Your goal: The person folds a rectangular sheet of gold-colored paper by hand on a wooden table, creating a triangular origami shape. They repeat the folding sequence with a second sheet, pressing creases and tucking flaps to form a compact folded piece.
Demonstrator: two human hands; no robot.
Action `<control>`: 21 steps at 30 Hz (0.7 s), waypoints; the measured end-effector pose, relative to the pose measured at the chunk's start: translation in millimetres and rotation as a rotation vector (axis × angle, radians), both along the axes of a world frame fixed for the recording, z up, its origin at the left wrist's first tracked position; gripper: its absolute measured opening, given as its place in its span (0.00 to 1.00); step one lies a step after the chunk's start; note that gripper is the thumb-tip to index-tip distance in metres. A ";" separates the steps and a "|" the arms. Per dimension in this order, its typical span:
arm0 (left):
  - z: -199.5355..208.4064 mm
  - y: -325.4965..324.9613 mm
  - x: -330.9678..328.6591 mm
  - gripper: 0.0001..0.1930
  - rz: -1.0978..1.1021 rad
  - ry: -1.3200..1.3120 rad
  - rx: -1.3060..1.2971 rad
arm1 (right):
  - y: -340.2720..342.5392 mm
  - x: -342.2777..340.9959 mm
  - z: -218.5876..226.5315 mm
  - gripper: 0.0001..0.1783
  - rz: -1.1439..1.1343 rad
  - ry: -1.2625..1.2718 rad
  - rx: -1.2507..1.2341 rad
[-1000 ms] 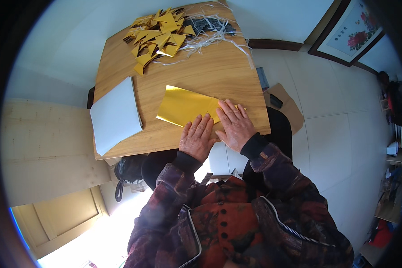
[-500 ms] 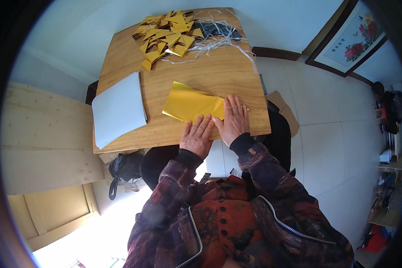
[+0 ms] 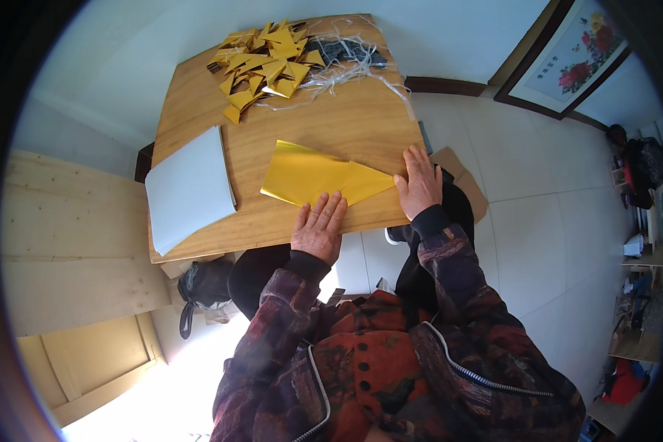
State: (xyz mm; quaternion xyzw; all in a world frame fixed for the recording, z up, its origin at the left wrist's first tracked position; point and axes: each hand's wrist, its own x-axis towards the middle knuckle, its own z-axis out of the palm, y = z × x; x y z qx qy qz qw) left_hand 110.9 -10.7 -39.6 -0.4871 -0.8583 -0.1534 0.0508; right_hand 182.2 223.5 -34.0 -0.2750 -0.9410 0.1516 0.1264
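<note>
A folded sheet of shiny gold paper [image 3: 309, 171] lies on the wooden table [image 3: 272, 230] in front of me, its right end narrowed to a point. My left hand [image 3: 319, 227] rests flat on the paper's near edge, fingers stretched out. At the paper's pointed tip is my right hand [image 3: 421, 183], its fingers extended over the table's right side and the thumb close to the tip. Neither hand grips anything.
A stack of white paper [image 3: 190, 193] lies at the table's left. Folded gold paper pieces [image 3: 269, 62] are heaped at the far side beside tangled white strings [image 3: 353, 66]. A black plastic bag [image 3: 205, 283] sits below the near left edge.
My right hand has slid right, off the paper's middle toward its tip, uncovering the slanted, pointed fold. My left hand stays on the near edge. The view has shifted slightly.
</note>
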 end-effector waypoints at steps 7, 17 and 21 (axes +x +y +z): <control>-1.3 0.9 1.5 0.35 0.007 0.037 0.005 | 4.2 -0.5 7.1 0.26 -0.002 0.167 -0.029; -6.0 0.3 -0.6 0.29 0.032 -0.014 -0.050 | -81.7 -42.3 -0.2 0.23 0.454 0.225 -0.151; 0.8 -7.2 -2.0 0.31 -0.028 -0.073 0.097 | -77.0 -39.2 -4.8 0.23 0.466 0.233 -0.174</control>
